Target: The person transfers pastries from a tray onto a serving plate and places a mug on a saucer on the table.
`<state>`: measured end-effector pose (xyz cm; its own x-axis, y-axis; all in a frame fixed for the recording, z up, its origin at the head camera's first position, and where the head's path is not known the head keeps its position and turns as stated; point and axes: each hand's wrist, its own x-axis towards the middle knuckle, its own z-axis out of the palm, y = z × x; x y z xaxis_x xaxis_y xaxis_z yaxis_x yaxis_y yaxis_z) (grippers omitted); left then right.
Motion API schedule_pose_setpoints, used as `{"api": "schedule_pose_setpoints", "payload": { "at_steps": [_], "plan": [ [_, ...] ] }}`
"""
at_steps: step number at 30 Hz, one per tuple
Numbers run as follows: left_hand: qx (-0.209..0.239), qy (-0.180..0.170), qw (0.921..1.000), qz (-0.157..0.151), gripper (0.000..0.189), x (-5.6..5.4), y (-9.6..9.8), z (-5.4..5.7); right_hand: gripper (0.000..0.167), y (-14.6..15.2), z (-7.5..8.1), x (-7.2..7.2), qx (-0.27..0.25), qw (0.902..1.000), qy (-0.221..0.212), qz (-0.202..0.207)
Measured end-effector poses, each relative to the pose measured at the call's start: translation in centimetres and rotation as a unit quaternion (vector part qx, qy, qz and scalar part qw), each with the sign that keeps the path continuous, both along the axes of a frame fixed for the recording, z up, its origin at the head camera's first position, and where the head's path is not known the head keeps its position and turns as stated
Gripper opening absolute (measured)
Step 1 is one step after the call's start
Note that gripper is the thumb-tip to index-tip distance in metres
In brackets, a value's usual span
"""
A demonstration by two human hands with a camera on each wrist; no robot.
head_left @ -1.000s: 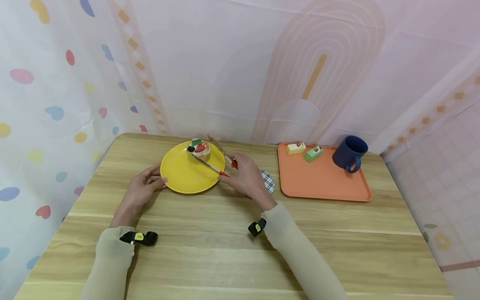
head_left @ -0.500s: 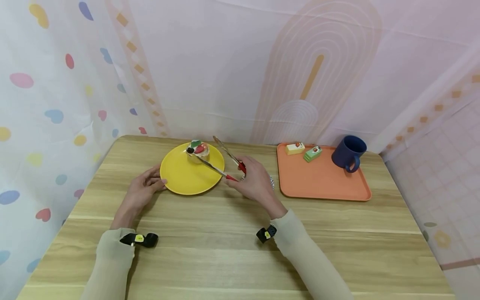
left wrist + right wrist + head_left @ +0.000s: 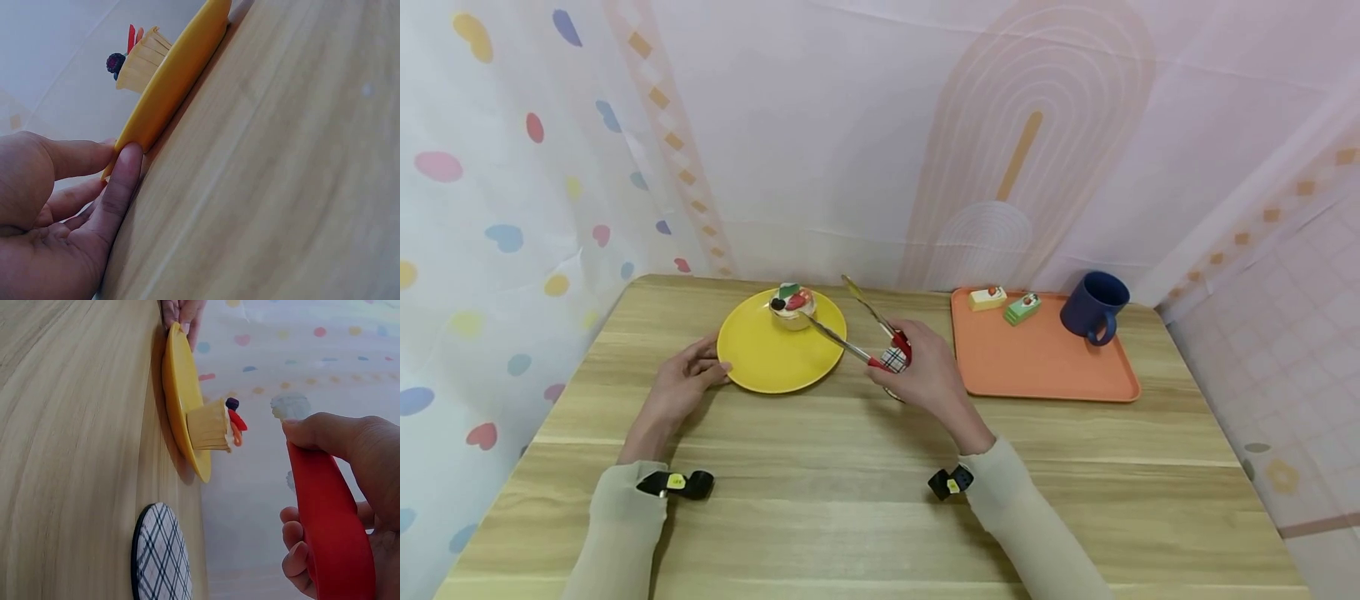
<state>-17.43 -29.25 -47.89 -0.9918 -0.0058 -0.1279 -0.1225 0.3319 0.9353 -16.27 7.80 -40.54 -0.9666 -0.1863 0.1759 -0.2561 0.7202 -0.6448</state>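
Note:
My left hand (image 3: 679, 387) pinches the near-left rim of a round yellow plate (image 3: 767, 360), thumb and fingers on either side of it in the left wrist view. Upright on the plate's far side stands a toy cupcake (image 3: 793, 311) topped with red fruit, a dark berry and a green leaf. In my right hand (image 3: 928, 373) are metal tongs with red handles (image 3: 331, 531). Their arms are spread apart and hold nothing. One tip overlaps the cupcake in the head view, but the right wrist view shows the tips apart from it. A round checked coaster (image 3: 164, 556) lies beneath the right hand.
To the right, an orange tray (image 3: 1037, 367) bears a yellow toy cake slice (image 3: 987, 298), a green one (image 3: 1022, 309) and a dark blue mug (image 3: 1092, 307). A patterned cloth (image 3: 820, 167) hangs behind the wooden table (image 3: 820, 500).
The right hand has drawn the tongs back to the right, away from the cupcake, and their arms stand wider. Cupcake and plate stay put, and the left hand keeps its hold.

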Motion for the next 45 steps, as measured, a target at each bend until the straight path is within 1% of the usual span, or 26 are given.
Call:
{"api": "schedule_pose_setpoints", "payload": {
  "at_steps": [10, 21, 30, 34, 45],
  "plan": [
    [0.006, -0.003, 1.0000, -0.001, 0.067, 0.0, -0.1, -0.2, 0.075, 1.7, -0.1, 0.7, 0.001, 0.9996, 0.019, -0.020],
    [0.009, -0.001, 1.0000, 0.001, 0.066, 0.2, -0.2, -0.1, 0.073, 3.5, -0.1, 0.9, -0.023, 0.9988, 0.032, -0.029],
    [0.001, -0.001, 1.0000, -0.001, 0.067, 0.0, -0.2, -0.1, 0.069, 4.8, 0.0, 1.0, -0.024, 0.9983, 0.030, -0.044],
    [0.003, -0.003, 1.0000, 0.000, 0.067, 0.0, -0.2, -0.1, 0.072, 5.5, 0.2, 1.1, -0.032, 0.9976, 0.028, -0.054],
    [0.004, -0.004, 1.0000, 0.000, 0.067, 0.0, -0.2, -0.2, 0.071, 7.3, 0.5, 1.1, -0.047, 0.9942, 0.036, -0.090]
  ]
}}
